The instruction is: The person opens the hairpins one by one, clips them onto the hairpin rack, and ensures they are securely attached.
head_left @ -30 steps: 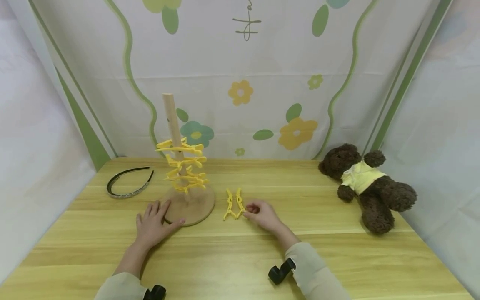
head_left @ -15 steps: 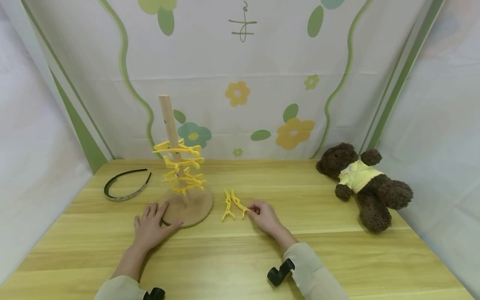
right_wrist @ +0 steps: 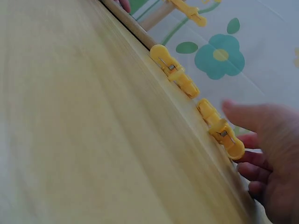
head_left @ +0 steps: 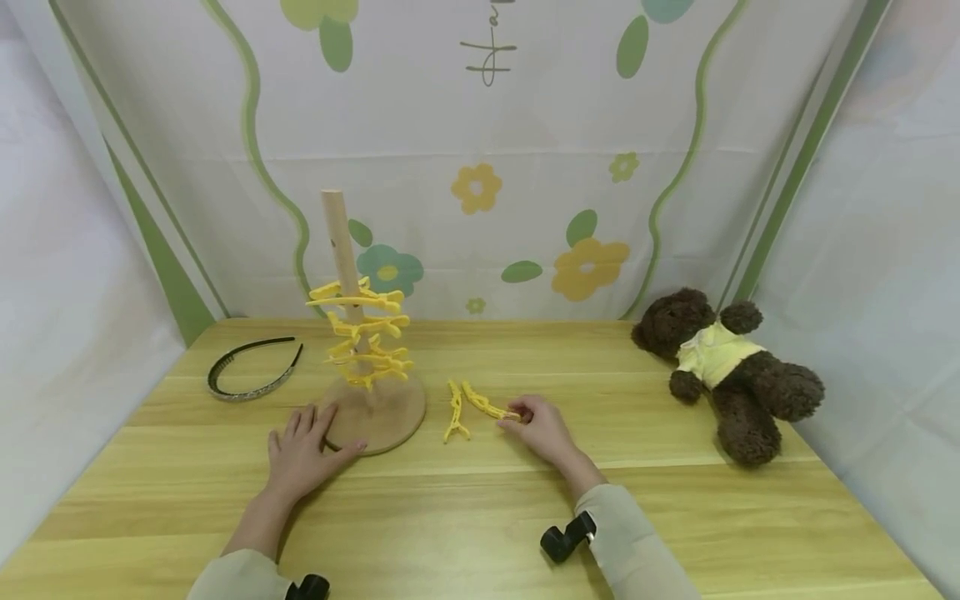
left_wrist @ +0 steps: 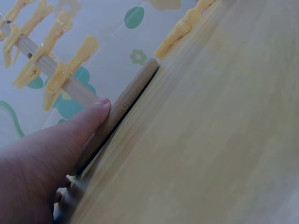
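Observation:
My left hand (head_left: 303, 454) rests on the edge of a round wooden base (head_left: 390, 417), its thumb along the near rim. A wooden post (head_left: 341, 242) rises from the base, with several yellow alligator hair clips (head_left: 375, 325) fixed across it. To the right, two more yellow hair clips lie on the table. My right hand (head_left: 543, 433) is at the near end of the right clip (right_wrist: 219, 128), fingertips touching that end. In the right wrist view its thumb stands straight, apart from the clip. The other clip (head_left: 456, 412) lies between this one and the base.
A black headband (head_left: 255, 392) with a glittery band lies left of the stand. At the far right a brown teddy bear (head_left: 720, 358) in a yellow shirt lies on the wooden table (head_left: 450, 517). A printed flower cloth (head_left: 555, 100) hangs behind.
The near end of the right clip has swung to the right, leaving the clip slanted away from the other one. My right hand has shifted slightly right. The left hand stays on the base.

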